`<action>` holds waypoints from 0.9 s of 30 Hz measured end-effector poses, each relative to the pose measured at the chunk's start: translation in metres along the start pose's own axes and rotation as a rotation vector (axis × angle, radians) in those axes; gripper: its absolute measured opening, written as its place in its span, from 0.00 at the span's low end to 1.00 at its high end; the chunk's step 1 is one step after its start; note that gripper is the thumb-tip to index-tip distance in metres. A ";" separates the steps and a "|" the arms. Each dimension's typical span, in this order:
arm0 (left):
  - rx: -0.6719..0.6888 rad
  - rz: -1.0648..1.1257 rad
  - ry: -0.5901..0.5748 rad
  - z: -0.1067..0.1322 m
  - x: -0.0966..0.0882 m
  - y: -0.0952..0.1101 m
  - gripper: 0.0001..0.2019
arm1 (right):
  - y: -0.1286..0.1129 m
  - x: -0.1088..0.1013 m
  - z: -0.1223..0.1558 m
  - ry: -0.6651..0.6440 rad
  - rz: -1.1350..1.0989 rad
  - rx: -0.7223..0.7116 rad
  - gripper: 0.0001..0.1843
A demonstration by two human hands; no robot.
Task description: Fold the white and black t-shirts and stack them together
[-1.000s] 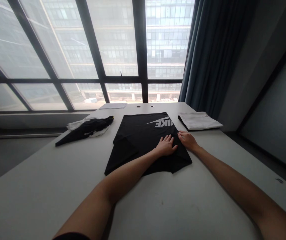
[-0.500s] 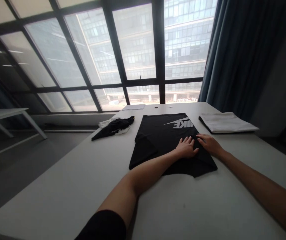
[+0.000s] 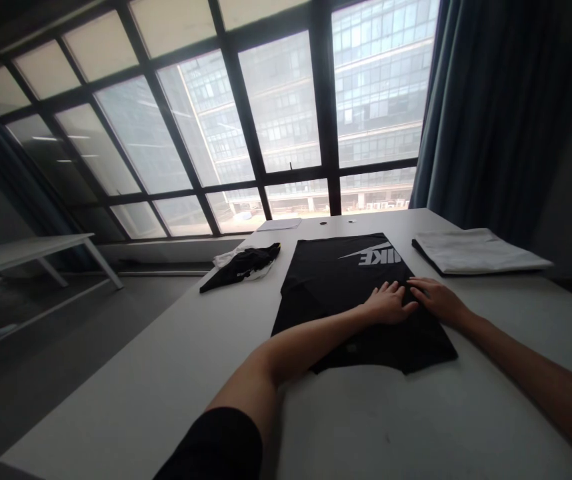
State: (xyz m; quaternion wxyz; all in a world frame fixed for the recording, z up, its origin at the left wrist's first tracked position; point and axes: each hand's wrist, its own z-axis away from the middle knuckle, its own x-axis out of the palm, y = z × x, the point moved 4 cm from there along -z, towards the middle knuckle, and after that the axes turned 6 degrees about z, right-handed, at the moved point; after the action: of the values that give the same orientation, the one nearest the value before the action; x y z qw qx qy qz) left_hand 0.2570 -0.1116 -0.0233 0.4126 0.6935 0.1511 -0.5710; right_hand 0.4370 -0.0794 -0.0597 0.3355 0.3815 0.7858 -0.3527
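A black T-shirt (image 3: 336, 280) with a white logo lies partly folded on the white table (image 3: 166, 393). My left hand (image 3: 390, 303) rests flat on its right half, fingers stretched out. My right hand (image 3: 436, 299) lies flat beside it near the shirt's right edge, fingertips touching the cloth. Neither hand holds anything.
A crumpled black and white garment (image 3: 243, 265) lies at the table's left. A folded white cloth on a dark layer (image 3: 476, 251) sits at the right. A sheet of paper (image 3: 280, 224) lies by the window. A second table (image 3: 21, 250) stands at the far left; a curtain (image 3: 491, 113) hangs right.
The view has swung left and tilted up, so the shirt and hands sit further right in frame. Both hands stay flat on the shirt in about the same place.
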 end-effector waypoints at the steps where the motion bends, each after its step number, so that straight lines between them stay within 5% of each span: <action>1: 0.027 -0.006 -0.008 0.004 -0.005 0.002 0.39 | -0.001 -0.001 0.000 -0.002 -0.003 0.002 0.23; 6: 0.240 -0.044 -0.051 0.057 -0.037 0.009 0.33 | -0.007 -0.004 0.001 0.003 -0.017 0.015 0.22; 12: 0.266 -0.019 -0.047 0.154 -0.068 -0.012 0.30 | -0.010 -0.004 0.002 -0.014 -0.037 0.015 0.21; 19: 0.159 -0.103 0.095 0.228 -0.078 -0.067 0.27 | -0.011 -0.005 0.002 -0.020 -0.053 0.014 0.20; 27: 0.034 -0.104 0.160 0.271 -0.072 -0.103 0.27 | -0.012 -0.008 0.002 -0.022 -0.019 0.014 0.20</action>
State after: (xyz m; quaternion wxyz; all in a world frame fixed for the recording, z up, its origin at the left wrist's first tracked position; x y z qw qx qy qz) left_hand -0.0159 -0.2312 -0.0007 0.3572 0.7350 0.2097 -0.5368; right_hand 0.4313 -0.0891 -0.0511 0.3382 0.3723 0.7832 -0.3656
